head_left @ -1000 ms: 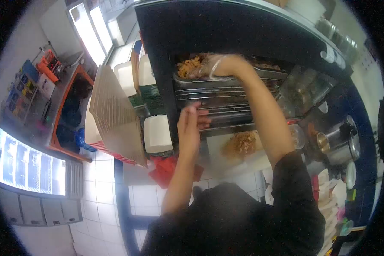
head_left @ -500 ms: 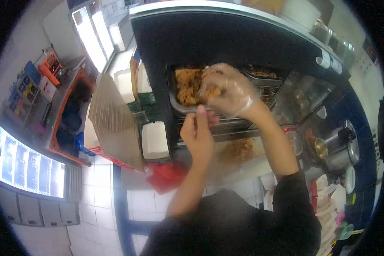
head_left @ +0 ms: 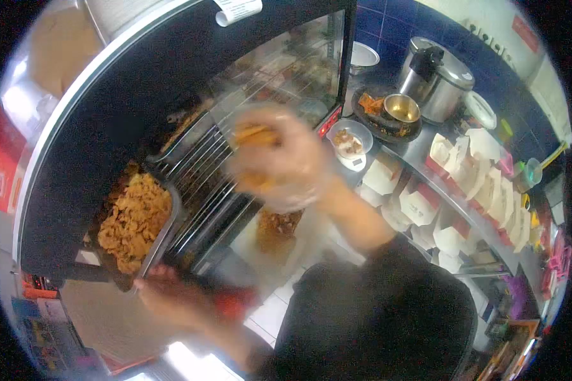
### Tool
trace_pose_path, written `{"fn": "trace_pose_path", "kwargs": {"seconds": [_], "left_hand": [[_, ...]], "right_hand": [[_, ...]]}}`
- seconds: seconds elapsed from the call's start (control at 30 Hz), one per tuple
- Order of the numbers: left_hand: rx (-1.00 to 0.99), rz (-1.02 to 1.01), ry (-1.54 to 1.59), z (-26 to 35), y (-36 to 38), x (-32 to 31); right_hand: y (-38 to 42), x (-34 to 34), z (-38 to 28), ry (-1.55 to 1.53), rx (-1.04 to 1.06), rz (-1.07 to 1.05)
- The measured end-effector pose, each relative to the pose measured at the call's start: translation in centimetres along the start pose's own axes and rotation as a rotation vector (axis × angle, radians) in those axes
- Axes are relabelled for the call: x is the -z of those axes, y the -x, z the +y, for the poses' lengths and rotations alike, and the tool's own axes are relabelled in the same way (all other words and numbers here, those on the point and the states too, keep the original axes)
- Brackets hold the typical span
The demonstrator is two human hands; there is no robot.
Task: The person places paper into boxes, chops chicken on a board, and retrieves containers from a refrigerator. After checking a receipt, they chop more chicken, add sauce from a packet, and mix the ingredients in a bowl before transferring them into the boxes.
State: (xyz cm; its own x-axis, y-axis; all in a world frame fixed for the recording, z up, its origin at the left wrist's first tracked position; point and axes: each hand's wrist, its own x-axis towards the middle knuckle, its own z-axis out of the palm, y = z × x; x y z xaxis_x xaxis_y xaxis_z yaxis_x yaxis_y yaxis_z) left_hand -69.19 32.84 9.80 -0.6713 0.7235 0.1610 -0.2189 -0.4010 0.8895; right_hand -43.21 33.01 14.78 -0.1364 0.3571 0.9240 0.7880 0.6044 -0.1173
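My right hand (head_left: pixel 279 159), in a clear plastic glove, is raised over the wire rack and smeared by motion. Its fingers are closed around golden-brown fried chicken pieces (head_left: pixel 255 134). At the lower left, my bare left hand (head_left: pixel 165 289) grips the near corner of a metal tray (head_left: pixel 170 225). That tray sits inside the dark warming cabinet and holds a heap of fried chicken (head_left: pixel 133 222). Between my arms lies a pile of brown crumbs (head_left: pixel 278 232) on a pale surface, partly hidden by the right hand.
The wire rack (head_left: pixel 200 171) runs beside the tray, under the cabinet's glass side (head_left: pixel 292 60). To the right, a counter carries a small bowl on a scale (head_left: pixel 349 143), a dark plate with a metal bowl (head_left: pixel 401 108), a steel pot (head_left: pixel 448 76) and several paper boxes (head_left: pixel 483 165).
The view has swung right. My right hand has moved away from the tray, carrying chicken over the rack. My left hand stays at the tray's edge.
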Motion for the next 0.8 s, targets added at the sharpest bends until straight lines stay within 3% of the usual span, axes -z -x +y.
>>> {"fn": "trace_pose_path", "kwargs": {"seconds": [0.03, 0.07, 0.1, 0.17, 0.23, 0.33, 0.37, 0.47, 0.5, 0.57, 0.6, 0.63, 0.73, 0.8], "left_hand": [[0.093, -0.002, 0.003, -0.2, -0.3, 0.5], [0.183, -0.002, 0.005, -0.5, -0.6, 0.9], [0.179, 0.008, -0.006, -0.8, -0.9, 1.0], [0.091, 0.058, 0.08, -1.0, -1.2, 0.6], [0.023, 0.176, -0.078, -0.5, 0.5, -1.5], [-0.037, 0.146, 0.009, -1.4, -0.8, -0.5], [-0.035, 0.147, -0.006, -1.5, -0.5, -0.7], [-0.124, 0.158, -0.003, -1.7, -0.3, -0.5], [-0.12, 0.161, -0.009, -1.8, -0.7, -0.5], [-0.041, 0.262, 0.025, -1.5, -1.0, -0.4], [-0.039, 0.269, 0.026, -1.6, -1.2, 0.0], [-0.05, 0.205, 0.041, -1.6, -1.4, 0.6], [-0.08, 0.08, 0.09, -1.6, -1.6, 1.0], [0.046, 0.291, 0.039, -1.2, -1.2, -0.1]], "right_hand": [[2.0, 1.3, 2.8, 0.113, 0.007, 0.042], [5.2, 2.6, 5.2, 0.265, -0.23, -0.021], [8.4, 3.1, 9.3, 0.326, -0.304, 0.004], [15.8, 5.8, 18.2, 0.355, -0.645, -0.277], [19.4, 8.0, 24.2, 0.217, -1.09, -0.529], [25.1, 8.0, 31.2, -0.002, -1.252, -0.632], [25.6, 8.4, 32.2, -0.009, -1.262, -0.642], [26.0, 10.4, 33.7, 0.286, -0.678, -0.998], [27.0, 10.7, 35.6, 0.284, -0.679, -1.006], [25.9, 11.0, 36.7, 0.177, -1.12, -0.893], [26.3, 12.1, 35.8, 0.49, -0.804, -1.003], [27.5, 12.4, 36.6, 0.492, -0.799, -1.007], [28.4, 13.4, 38.1, 0.672, -0.909, -0.992], [27.5, 14.1, 35.4, 0.638, -1.218, -0.726]]}}
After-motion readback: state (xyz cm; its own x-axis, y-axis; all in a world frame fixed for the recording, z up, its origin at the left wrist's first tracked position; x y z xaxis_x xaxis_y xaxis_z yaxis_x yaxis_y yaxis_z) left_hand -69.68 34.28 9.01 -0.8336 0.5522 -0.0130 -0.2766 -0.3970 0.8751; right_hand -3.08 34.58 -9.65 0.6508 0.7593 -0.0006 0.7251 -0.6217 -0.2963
